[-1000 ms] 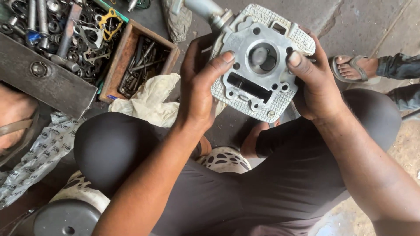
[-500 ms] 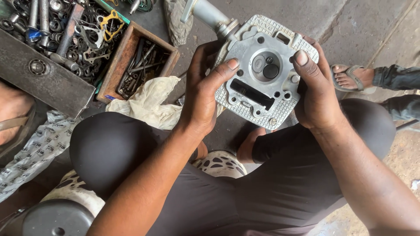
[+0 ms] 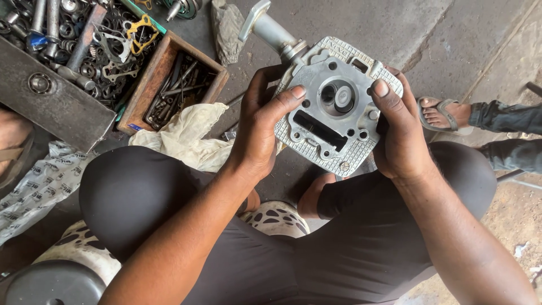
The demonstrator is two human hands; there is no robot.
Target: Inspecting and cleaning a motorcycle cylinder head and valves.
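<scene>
Both hands clamp the metal engine part [image 3: 333, 107] — left hand [image 3: 259, 133] at nine o'clock, right hand [image 3: 398, 141] at three — thumbs curled over its face, keeping the round bore visible.

Casting [image 3: 333, 110] at upper centre of frame, above knees, between left hand [image 3: 259, 133] and right hand [image 3: 398, 135]. Pipe [image 3: 271, 28] juts from casting toward top edge. Box [image 3: 149, 76] of bolts at upper left on floor [image 3: 406, 28]; tray [image 3: 53, 104] of tools left of box. Rag [image 3: 183, 138] below box, beside left hand. Sandalled foot [image 3: 443, 113] at right edge.
</scene>
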